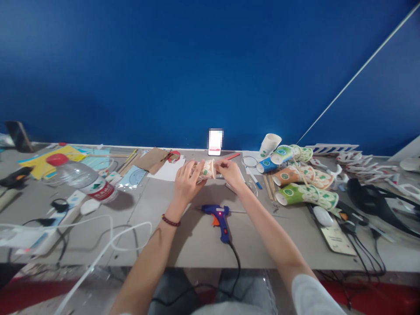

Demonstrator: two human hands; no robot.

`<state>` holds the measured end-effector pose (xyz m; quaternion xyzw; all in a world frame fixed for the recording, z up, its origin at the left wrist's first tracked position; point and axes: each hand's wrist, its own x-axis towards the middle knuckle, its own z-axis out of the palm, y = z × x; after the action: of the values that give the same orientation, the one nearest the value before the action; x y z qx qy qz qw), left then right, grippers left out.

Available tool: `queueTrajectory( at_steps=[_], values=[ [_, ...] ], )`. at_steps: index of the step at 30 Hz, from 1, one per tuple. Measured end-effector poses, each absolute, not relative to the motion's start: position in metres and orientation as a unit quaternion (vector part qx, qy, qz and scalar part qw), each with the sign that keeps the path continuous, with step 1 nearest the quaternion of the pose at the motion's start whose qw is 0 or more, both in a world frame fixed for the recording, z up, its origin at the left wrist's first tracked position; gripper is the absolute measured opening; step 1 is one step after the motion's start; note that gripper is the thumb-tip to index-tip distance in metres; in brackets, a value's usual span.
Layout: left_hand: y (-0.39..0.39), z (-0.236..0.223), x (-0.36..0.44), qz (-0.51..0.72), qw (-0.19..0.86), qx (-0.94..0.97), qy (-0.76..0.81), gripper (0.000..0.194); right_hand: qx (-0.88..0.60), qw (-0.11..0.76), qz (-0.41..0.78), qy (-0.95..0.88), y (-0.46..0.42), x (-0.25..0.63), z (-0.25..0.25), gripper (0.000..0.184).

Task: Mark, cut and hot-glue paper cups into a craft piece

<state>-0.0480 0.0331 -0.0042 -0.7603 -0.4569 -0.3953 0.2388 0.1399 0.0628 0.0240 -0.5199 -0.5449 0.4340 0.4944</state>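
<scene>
A paper cup (208, 169) with a leaf pattern lies sideways in my left hand (189, 178), its mouth turned to the right. The left fingers are wrapped round its body. Just right of the rim, my right hand (230, 172) is closed in a pinch close to the cup's mouth. Whatever sits between those right fingertips is too small or hidden to tell. Below both hands, a blue glue gun (220, 213) with an orange trigger lies on the table (147, 232), its small red light lit.
Right of my hands lie joined paper cups (305, 194), wooden sticks (270, 187) and a blue marker (255, 178). A phone (215, 142) leans on the wall behind. To the left are a plastic bottle (82, 178), cardboard (153, 160) and a power strip (61, 225) with loose cables.
</scene>
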Motion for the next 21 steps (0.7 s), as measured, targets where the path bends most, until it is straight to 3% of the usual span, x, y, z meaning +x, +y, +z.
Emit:
queueTrajectory(
  at_steps=[7, 21],
  values=[
    [0.0342, -0.0044, -0.0485, -0.407, 0.250, -0.758, -0.444, 0.047, -0.436, 0.482, 0.548, -0.527, 0.0633, 0.1460, 0.0321, 0.031],
    [0.0322, -0.0025, -0.0467, -0.405, 0.266, -0.760, -0.433, 0.049, -0.442, 0.497, 0.543, -0.513, 0.0656, 0.1469, 0.0297, 0.027]
  ],
)
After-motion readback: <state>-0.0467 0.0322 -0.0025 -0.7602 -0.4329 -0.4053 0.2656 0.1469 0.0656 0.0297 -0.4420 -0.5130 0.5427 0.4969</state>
